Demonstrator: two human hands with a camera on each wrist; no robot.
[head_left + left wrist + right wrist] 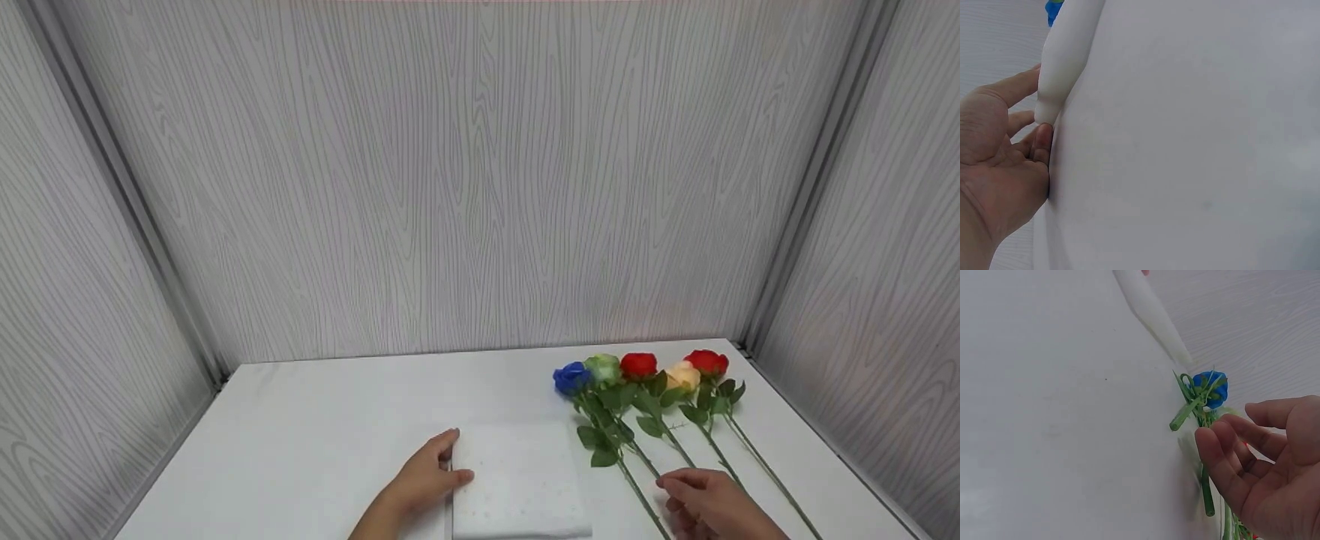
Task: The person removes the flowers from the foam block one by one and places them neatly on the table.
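Note:
A flat white rectangular packet, like folded paper or cloth, (pixel 517 480) lies on the white table. My left hand (pixel 424 476) holds its left edge, thumb on top. In the left wrist view, the fingertips meet the packet's thick, rounded edge (pixel 1067 62) from the side and below. To the right lie several long-stemmed roses: a blue rose (pixel 572 379), a green rose (pixel 602 369), a peach rose (pixel 682 376) and two red roses (pixel 638 366). Over their stems hovers my right hand (pixel 712 499), fingers bent, thumb apart from them. Its fingertips are close to a green stem (pixel 1207 492); contact is unclear.
Grey wood-grain panels (pixel 450 187) enclose the table (pixel 322 427) at the back and both sides. The rose heads point toward the back right, with stems running to the front. Leaves overlap between neighbouring stems.

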